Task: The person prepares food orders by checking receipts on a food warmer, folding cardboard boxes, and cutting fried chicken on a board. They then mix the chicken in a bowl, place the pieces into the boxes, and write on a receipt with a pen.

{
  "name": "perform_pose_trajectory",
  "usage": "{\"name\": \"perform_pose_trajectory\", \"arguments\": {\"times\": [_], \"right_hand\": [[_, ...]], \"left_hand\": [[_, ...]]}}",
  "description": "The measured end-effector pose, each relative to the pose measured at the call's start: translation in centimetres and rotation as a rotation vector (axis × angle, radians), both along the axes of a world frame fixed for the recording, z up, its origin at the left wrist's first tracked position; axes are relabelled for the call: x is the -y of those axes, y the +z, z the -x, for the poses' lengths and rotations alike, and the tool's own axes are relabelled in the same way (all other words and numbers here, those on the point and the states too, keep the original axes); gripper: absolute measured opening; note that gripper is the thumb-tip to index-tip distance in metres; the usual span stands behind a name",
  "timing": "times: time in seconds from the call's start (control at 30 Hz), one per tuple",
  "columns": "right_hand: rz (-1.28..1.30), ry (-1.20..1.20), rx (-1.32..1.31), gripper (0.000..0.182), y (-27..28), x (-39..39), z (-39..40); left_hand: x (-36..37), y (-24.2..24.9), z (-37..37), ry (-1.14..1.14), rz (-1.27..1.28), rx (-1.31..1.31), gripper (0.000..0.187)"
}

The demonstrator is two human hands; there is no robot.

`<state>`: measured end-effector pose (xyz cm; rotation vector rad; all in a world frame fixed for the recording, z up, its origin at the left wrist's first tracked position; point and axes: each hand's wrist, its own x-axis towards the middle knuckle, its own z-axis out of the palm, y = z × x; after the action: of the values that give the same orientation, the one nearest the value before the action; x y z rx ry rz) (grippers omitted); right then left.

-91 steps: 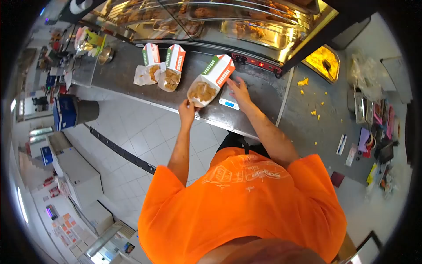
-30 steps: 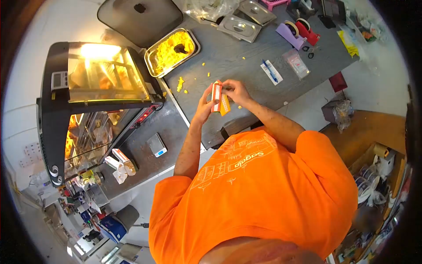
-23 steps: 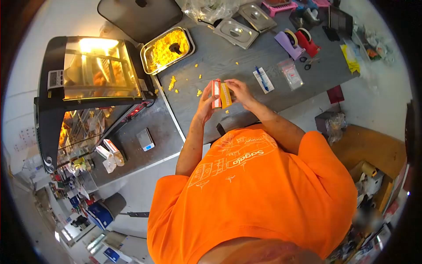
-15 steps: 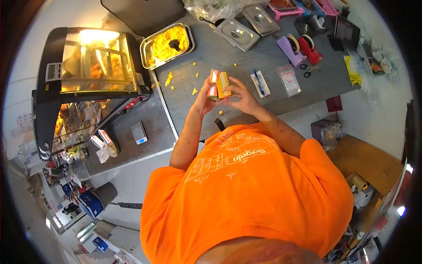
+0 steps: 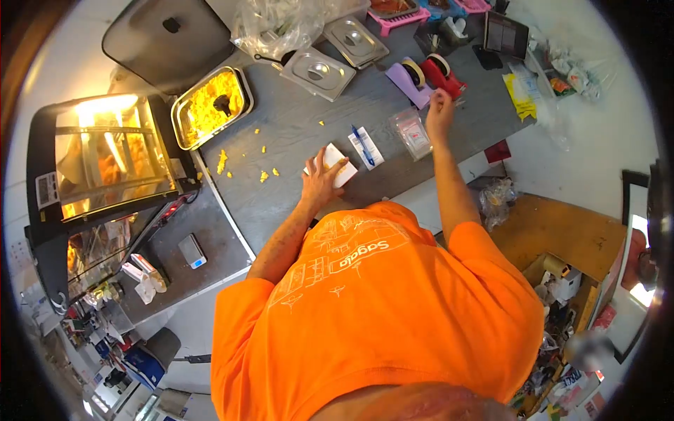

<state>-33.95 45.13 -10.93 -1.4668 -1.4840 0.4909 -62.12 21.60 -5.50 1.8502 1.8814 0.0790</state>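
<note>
A small white box (image 5: 341, 173) rests on the dark table close to my body, with my left hand (image 5: 323, 180) laid over it and its fingers spread across the top. My right hand (image 5: 440, 107) is at the red tape dispenser (image 5: 448, 83), fingers bent together at its near end; whatever they hold is too small to make out. Beside it stands the purple tape dispenser (image 5: 410, 85). Between my hands lie a blue pen (image 5: 364, 145) on a white paper and a clear plastic packet (image 5: 411, 133).
A metal tray (image 5: 246, 100) of yellow food stands beside a lit glass warmer (image 5: 112, 151). Metal lids (image 5: 319, 73) and a plastic bag (image 5: 270, 27) lie farther back. Yellow crumbs (image 5: 222, 162) dot the table (image 5: 281, 147). A small scale (image 5: 192, 251) sits at lower left.
The box was held up between both hands; now it is on the table under my left hand. My right hand has let go and moved right to the tape dispensers. The view has shifted.
</note>
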Motion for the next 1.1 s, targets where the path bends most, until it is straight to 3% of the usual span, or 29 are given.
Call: {"name": "perform_pose_trajectory", "arguments": {"times": [0.03, 0.07, 0.1, 0.13, 0.17, 0.2, 0.23, 0.3, 0.37, 0.4, 0.47, 0.5, 0.57, 0.63, 0.67, 0.77, 0.8, 0.87, 0.9, 0.97, 1.0, 1.07, 1.1], "right_hand": [[0.041, -0.018, 0.077, 0.033, 0.1, -2.3, -1.4], [0.044, -0.013, 0.085, 0.033, 1.5, -3.6, -1.9], [0.521, 0.116, -0.023, 0.034, 4.0, -5.0, -2.2], [0.998, 0.242, -0.134, 0.035, 5.3, -6.1, -2.3], [1.084, 0.278, -0.363, 0.027, 5.1, -6.6, -2.6], [1.085, 0.283, -0.355, 0.027, 4.9, -6.7, -3.4], [0.951, 0.439, -0.475, 0.024, 4.2, -6.4, -4.4], [0.803, 0.599, -0.585, 0.022, 2.7, -5.8, -6.0], [0.754, 0.395, -1.126, 0.019, 0.3, -4.8, -7.5], [0.770, 0.398, -1.116, 0.019, -1.2, -4.8, -8.3], [0.719, 0.454, -0.746, 0.017, -3.7, -4.3, -9.4], [0.736, 0.464, -0.741, 0.017, -3.5, -3.8, -9.0], [0.803, 0.247, -0.720, 0.013, -1.4, -2.3, -7.0], [0.853, 0.033, -0.693, 0.010, 1.7, 0.2, -3.4], [0.858, -0.066, -0.678, 0.009, 2.7, 0.8, -1.4], [1.116, 0.423, -1.061, 0.010, 5.8, 7.3, 6.0], [1.111, 0.565, -0.880, 0.017, 4.5, 9.2, 8.3], [1.102, 0.633, -0.527, 0.023, 8.2, 12.9, 14.3], [1.114, 0.640, -0.522, 0.023, 7.7, 13.9, 15.2], [0.896, 0.532, -0.196, 0.034, 6.0, 14.7, 16.8], [0.886, 0.549, -0.198, 0.034, 5.4, 14.7, 16.9], [0.759, 0.612, -0.055, 0.041, 4.6, 15.3, 15.3], [0.757, 0.687, 0.201, 0.029, 5.9, 15.5, 14.6]], "left_hand": [[0.5, -0.4, -0.3, 0.003, 0.004, 0.010, 0.088], [1.0, -1.1, -0.6, -0.071, -0.178, -0.165, 0.085], [1.3, -1.8, -0.9, -0.142, -0.360, -0.341, 0.081], [1.5, -2.5, -1.3, -0.134, -0.358, -0.336, 0.081], [1.7, -3.1, -1.8, -0.115, -0.370, -0.336, 0.079], [1.7, -3.5, -2.0, -0.095, -0.384, -0.338, 0.076], [1.6, -2.7, -1.8, -0.087, -0.386, -0.340, 0.076], [1.2, -1.4, -1.1, -0.047, -0.322, -0.057, 0.069], [-0.1, -2.3, -0.2, 0.012, -0.364, -0.004, 0.067], [-0.6, -2.9, 0.3, 0.062, -0.399, 0.046, 0.066], [-1.8, -2.6, 2.1, 0.032, -0.305, 0.118, 0.061], [-2.9, -2.2, 2.9, 0.027, -0.245, 0.214, 0.068], [-4.5, -0.6, 4.2, 0.053, -0.180, 0.308, 0.075], [-5.4, 0.9, 4.9, 0.075, 0.109, 0.345, 0.076], [-5.9, 0.5, 5.5, 0.094, 0.096, 0.339, 0.076], [-5.3, -0.6, 5.3, 0.105, 0.017, 0.429, 0.071], [-5.2, 0.0, 4.8, 0.169, 0.005, 0.405, 0.072], [-4.6, 1.0, 3.4, 0.246, 0.003, 0.383, 0.073], [-4.2, 1.5, 2.6, 0.318, -0.065, 0.403, 0.072], [-3.5, 2.1, 2.7, 0.401, -0.180, 0.393, 0.071], [-3.2, 2.5, 3.4, 0.410, -0.194, 0.383, 0.071], [-1.9, 3.2, 4.7, 0.425, -0.131, 0.657, 0.070], [-1.2, 3.8, 5.1, 0.446, -0.134, 0.657, 0.070]]}}
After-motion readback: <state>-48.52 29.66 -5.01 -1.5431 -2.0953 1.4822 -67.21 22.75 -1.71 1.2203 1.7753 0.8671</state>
